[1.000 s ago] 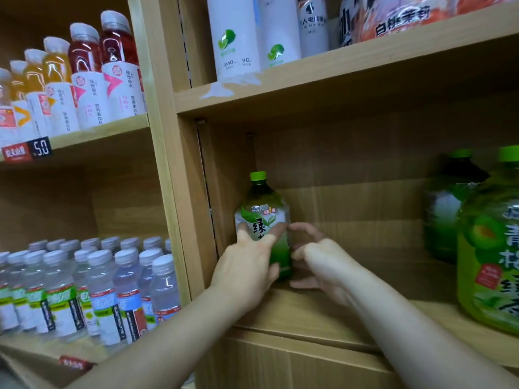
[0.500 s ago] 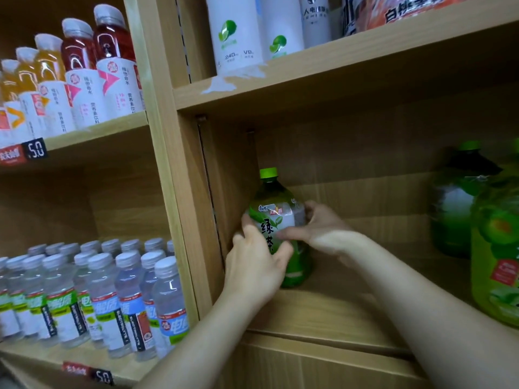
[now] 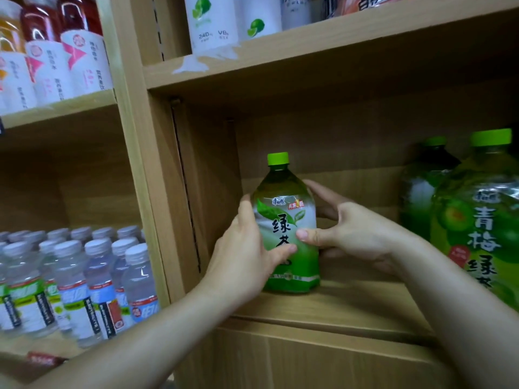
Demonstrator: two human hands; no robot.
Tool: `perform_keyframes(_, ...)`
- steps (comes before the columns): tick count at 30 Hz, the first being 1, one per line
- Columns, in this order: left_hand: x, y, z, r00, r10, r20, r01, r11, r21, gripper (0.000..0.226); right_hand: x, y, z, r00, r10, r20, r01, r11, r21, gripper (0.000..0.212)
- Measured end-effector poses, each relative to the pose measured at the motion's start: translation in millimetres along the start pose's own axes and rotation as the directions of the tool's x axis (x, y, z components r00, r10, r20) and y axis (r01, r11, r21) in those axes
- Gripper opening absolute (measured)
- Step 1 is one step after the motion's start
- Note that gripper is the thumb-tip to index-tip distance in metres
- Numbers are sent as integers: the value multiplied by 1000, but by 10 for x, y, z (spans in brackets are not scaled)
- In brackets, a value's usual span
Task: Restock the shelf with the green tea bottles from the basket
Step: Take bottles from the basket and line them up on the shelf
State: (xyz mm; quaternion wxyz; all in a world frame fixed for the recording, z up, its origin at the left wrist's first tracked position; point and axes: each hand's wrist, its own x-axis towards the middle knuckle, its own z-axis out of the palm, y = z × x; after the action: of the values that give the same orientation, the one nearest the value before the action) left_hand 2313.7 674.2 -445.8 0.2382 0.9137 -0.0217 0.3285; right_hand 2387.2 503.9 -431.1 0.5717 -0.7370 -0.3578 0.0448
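Note:
One green tea bottle [image 3: 283, 209] with a green cap stands upright on the wooden shelf [image 3: 337, 307], near the compartment's left wall. Its white-and-green label faces me. My left hand [image 3: 247, 256] wraps the bottle's left side, thumb across the lower label. My right hand [image 3: 351, 234] holds the right side, thumb on the label front and fingers behind. The basket is out of view.
Two larger green plum tea bottles [image 3: 477, 220] stand at the right of the same shelf. Several small water bottles [image 3: 84, 282] fill the lower left shelf. Red and orange drinks [image 3: 56, 57] and white bottles [image 3: 213, 23] sit on upper shelves. A wooden upright [image 3: 140, 164] divides the compartments.
The bottle now stands a little farther right and forward on the shelf. My right hand went from beside the base up to the label, and both hands grip it. The view has come closer.

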Motion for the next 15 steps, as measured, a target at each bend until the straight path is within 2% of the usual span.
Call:
perform_keyframes(3,-69,22,-82,1000,13,-27,-6,971,240,102,61,19,195,997,-70,-22,70,997,36,85)
perform_keyframes(7,-84,40,-231,982,179,-58,-108,790,604,94,199,61,539,985,-88,-148,86,996,-23,81)
perform_keyframes(9,-58,126,-260,981,194,12,-155,737,657,87,127,22,541,986,-50,-160,32,993,-114,80)
perform_keyframes(11,-63,281,-237,981,185,60,-184,792,582,77,-21,-64,400,975,-86,-206,14,945,-327,75)
perform_keyframes(12,-48,365,-188,971,233,61,-227,803,551,71,-120,-124,282,951,-150,-271,-6,866,-500,70)
perform_keyframes(13,-14,470,-113,959,280,48,-260,796,547,65,-228,-187,134,910,-242,-336,-54,736,-675,66)
perform_keyframes(15,161,666,129,927,373,44,-344,795,500,56,-410,-329,-211,836,-380,-396,-229,415,-881,60)
